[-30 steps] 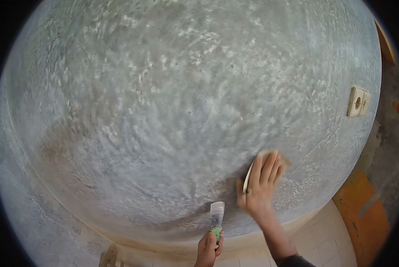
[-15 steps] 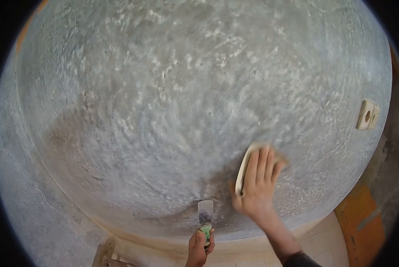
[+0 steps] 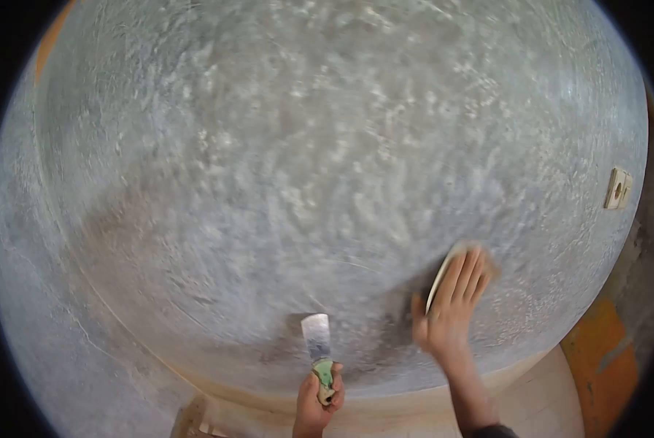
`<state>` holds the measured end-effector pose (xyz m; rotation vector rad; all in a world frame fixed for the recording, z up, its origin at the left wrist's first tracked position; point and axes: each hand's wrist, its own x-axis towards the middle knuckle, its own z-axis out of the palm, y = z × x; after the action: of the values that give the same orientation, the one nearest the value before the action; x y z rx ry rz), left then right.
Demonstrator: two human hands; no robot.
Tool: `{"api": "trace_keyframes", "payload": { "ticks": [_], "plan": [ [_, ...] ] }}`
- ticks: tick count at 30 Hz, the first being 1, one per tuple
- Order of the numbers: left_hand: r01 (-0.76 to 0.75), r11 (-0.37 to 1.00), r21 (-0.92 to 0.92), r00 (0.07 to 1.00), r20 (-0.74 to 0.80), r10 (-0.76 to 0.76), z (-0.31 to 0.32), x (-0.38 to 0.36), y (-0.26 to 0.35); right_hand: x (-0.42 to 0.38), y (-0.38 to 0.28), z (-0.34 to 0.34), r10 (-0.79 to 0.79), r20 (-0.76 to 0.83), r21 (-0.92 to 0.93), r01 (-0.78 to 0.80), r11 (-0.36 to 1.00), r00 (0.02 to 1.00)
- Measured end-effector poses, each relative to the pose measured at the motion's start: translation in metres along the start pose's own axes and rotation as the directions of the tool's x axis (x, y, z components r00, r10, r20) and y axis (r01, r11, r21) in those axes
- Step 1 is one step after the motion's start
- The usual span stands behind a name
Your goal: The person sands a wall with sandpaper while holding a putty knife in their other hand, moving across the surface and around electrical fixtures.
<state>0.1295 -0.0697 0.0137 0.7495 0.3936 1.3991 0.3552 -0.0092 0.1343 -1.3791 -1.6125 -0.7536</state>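
Note:
A putty knife (image 3: 316, 337) with a green handle is held in my left hand (image 3: 315, 403), its fingers wrapped round the grip. The blade points up, close to the lower part of the grey mottled wall (image 3: 283, 219). To the right, my right hand (image 3: 457, 303) presses a pale folded sheet (image 3: 439, 281), which looks like sandpaper, flat against the wall. The fingers lie together over the sheet and cover most of it; its cream edge shows along their left side. Slight motion blur softens this hand.
A white wall socket (image 3: 618, 188) sits at the far right of the wall. Below it stands an orange panel (image 3: 600, 365). A pale tiled floor (image 3: 516, 401) runs along the wall's foot, and a brownish object (image 3: 189, 417) lies at the lower left.
My right hand has moved right along the wall with the pale sheet. My left hand and the putty knife have shifted slightly left and up, the blade now tilting left.

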Motion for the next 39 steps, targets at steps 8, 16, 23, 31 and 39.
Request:
{"api": "trace_keyframes", "payload": {
  "ticks": [8, 16, 23, 31, 39],
  "plan": [
    [0.122, 0.961, 0.249, 0.990, 0.041, -0.137, -0.061, -0.008, 0.078, 0.010, -0.093, 0.021, 0.071, 0.003, 0.049, -0.071, 0.996, 0.997],
    [0.134, 0.960, 0.247, 0.984, 0.084, -0.159, -0.092, -0.002, 0.127, -0.079, -0.162, 0.092, 0.024, 0.126, 0.060, -0.031, 0.998, 0.992],
    [0.130, 0.970, 0.206, 0.988, 0.054, -0.144, -0.120, -0.010, 0.140, 0.052, -0.172, 0.026, -0.047, -0.034, -0.101, 0.043, 0.994, 0.998],
    [0.120, 0.970, 0.212, 0.992, 0.008, -0.124, -0.135, -0.016, 0.159, 0.024, -0.199, 0.057, -0.479, 0.117, -0.039, 0.486, 0.873, 0.870],
    [-0.003, 0.979, 0.205, 0.999, 0.036, -0.005, -0.130, -0.005, 0.191, 0.135, -0.216, 0.009, -0.499, 0.007, -0.169, 0.493, 0.853, 0.866]
  ]
}}
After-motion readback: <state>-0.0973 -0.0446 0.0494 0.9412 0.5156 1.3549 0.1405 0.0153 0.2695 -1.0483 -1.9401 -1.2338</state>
